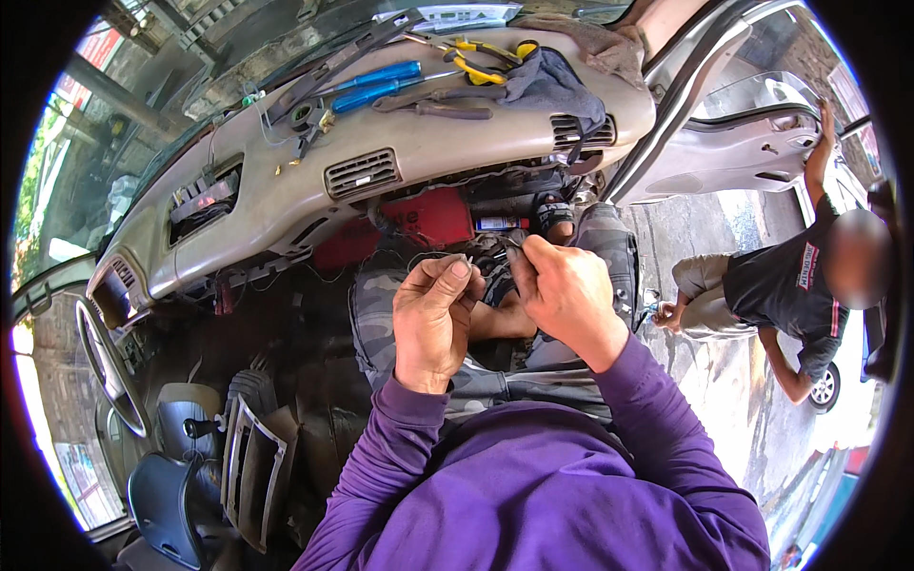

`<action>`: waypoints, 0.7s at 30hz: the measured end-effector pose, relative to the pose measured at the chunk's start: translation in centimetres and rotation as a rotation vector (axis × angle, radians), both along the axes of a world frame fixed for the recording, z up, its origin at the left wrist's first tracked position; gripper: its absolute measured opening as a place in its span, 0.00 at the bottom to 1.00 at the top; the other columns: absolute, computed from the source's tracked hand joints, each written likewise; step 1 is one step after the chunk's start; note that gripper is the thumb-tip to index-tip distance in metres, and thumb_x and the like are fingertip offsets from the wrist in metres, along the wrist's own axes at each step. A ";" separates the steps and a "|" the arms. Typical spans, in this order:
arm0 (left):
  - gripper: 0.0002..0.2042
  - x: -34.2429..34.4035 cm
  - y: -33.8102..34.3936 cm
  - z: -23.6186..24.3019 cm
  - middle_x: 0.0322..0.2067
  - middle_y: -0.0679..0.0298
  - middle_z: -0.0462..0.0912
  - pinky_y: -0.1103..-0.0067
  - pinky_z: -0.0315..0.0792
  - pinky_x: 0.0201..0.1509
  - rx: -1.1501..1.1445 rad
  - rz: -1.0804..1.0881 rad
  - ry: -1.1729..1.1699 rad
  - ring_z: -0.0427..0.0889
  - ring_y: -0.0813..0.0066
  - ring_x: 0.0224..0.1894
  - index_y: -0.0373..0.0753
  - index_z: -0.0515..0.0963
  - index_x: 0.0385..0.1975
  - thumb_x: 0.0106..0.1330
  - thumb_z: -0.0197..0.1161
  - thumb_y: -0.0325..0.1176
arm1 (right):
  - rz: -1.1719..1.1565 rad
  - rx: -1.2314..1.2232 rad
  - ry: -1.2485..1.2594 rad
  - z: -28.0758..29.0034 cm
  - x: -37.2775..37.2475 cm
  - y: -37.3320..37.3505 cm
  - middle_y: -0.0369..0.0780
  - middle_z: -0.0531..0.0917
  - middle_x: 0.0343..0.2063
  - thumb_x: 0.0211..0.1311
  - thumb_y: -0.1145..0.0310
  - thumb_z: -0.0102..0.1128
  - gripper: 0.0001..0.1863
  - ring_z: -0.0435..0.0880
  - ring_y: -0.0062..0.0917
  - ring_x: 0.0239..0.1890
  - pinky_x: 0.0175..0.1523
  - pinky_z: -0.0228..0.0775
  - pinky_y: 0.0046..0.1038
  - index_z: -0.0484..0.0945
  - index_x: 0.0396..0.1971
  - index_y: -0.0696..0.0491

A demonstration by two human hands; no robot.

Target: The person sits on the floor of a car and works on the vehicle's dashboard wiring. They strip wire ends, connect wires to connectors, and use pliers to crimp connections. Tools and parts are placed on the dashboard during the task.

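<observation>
Fingertips [462, 269] of the left hand [468, 263] are pinched together on a small pale piece [468, 258], just off the centre of the clock, above the person's lap. The right hand [517, 251], beside it toward three o'clock, is curled closed, thumb against forefinger, on a thin dark piece [515, 238] too small to identify. Dark wires [491, 269] show between and behind the hands; whether either hand grips one, I cannot tell.

From the hands, a red case [428, 217] sits toward eleven o'clock, under the dashboard [466, 140], and a small can [500, 224] lies close by at twelve. On top of the dashboard, between eleven and twelve, lie two blue screwdrivers [376, 93], yellow-handled pliers [481, 68], dull-handled pliers [438, 108] and a dark cloth [552, 88].

Toward nine o'clock stands a steering wheel [112, 376]; at eight, a grey trim frame [271, 457] leans upright near a gear lever [197, 428]. Near two o'clock is an opened car door [714, 162], and at three a co-worker [776, 271] in a dark shirt has one arm raised to its edge.
</observation>
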State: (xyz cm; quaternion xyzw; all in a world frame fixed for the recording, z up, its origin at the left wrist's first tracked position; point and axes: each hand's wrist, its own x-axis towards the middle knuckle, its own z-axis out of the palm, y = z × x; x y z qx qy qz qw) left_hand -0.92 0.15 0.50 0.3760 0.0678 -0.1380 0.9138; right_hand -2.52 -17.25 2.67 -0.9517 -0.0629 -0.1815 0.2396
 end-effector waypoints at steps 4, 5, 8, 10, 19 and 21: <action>0.02 0.2 -0.1 0.5 0.36 0.65 0.86 0.73 0.77 0.50 -0.032 -0.030 0.041 0.84 0.71 0.40 0.41 0.81 0.36 0.69 0.68 0.26 | 0.072 0.004 0.005 0.8 -0.8 1.0 0.42 0.81 0.16 0.67 0.60 0.62 0.14 0.83 0.41 0.19 0.25 0.74 0.41 0.74 0.23 0.51; 0.02 0.3 0.0 -0.2 0.37 0.65 0.86 0.73 0.78 0.51 -0.045 -0.026 0.059 0.84 0.72 0.40 0.41 0.81 0.36 0.69 0.68 0.26 | 0.042 0.000 0.007 0.5 -0.5 0.9 0.42 0.81 0.16 0.66 0.60 0.62 0.14 0.83 0.41 0.19 0.25 0.74 0.41 0.74 0.24 0.51; 0.03 -0.1 0.3 0.0 0.36 0.66 0.86 0.72 0.78 0.51 -0.037 -0.044 0.090 0.84 0.73 0.41 0.41 0.81 0.36 0.69 0.69 0.27 | 0.033 -0.007 0.042 1.1 -0.6 1.0 0.41 0.81 0.16 0.66 0.61 0.62 0.13 0.83 0.40 0.20 0.25 0.74 0.41 0.74 0.24 0.51; 0.03 -0.2 0.5 -0.5 0.37 0.66 0.86 0.72 0.78 0.50 -0.067 -0.034 0.095 0.84 0.73 0.40 0.41 0.81 0.36 0.69 0.69 0.27 | 0.108 -0.012 0.023 1.4 -0.9 1.3 0.42 0.81 0.16 0.67 0.61 0.62 0.13 0.83 0.40 0.19 0.24 0.74 0.41 0.74 0.24 0.52; 0.04 -0.1 0.3 -0.2 0.36 0.66 0.86 0.76 0.78 0.45 -0.049 -0.045 0.094 0.83 0.75 0.37 0.40 0.81 0.43 0.71 0.66 0.27 | 0.193 0.681 0.197 1.1 0.1 1.1 0.49 0.88 0.30 0.67 0.69 0.66 0.10 0.91 0.36 0.34 0.40 0.80 0.32 0.83 0.43 0.59; 0.05 0.0 -0.2 0.1 0.36 0.66 0.86 0.76 0.78 0.44 -0.065 -0.076 0.095 0.83 0.75 0.37 0.40 0.81 0.43 0.71 0.66 0.28 | 0.198 0.820 0.303 1.1 0.4 0.5 0.46 0.89 0.33 0.66 0.73 0.66 0.10 0.89 0.27 0.37 0.44 0.79 0.29 0.83 0.44 0.61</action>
